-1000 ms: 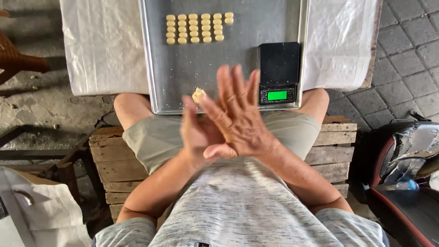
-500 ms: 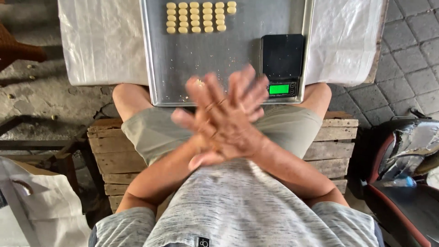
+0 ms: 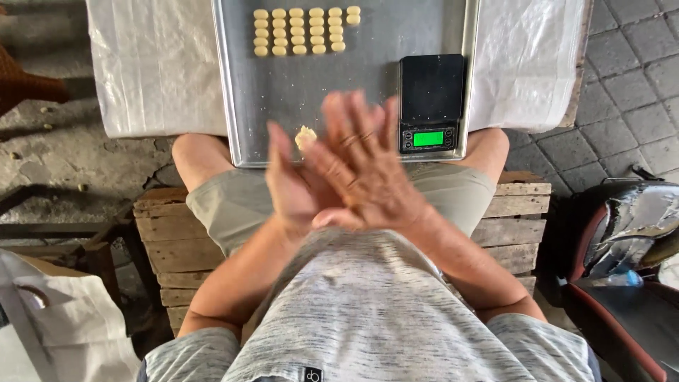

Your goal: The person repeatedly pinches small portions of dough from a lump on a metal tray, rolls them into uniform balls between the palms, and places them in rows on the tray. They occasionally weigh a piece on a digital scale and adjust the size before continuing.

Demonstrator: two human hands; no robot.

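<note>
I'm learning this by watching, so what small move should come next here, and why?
Probably open the palms and set the piece on the tray beside the last row of dough pieces. The right hand lies flat over the left hand, whatever is between them is hidden, and that row looks unfinished.

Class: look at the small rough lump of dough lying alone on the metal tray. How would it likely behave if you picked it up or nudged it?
The dough lump looks ragged and crumbly, so it would probably dent or break under a pinch. It seems light for its size. Its uneven shape suggests it would slide on the metal tray rather than roll.
</note>
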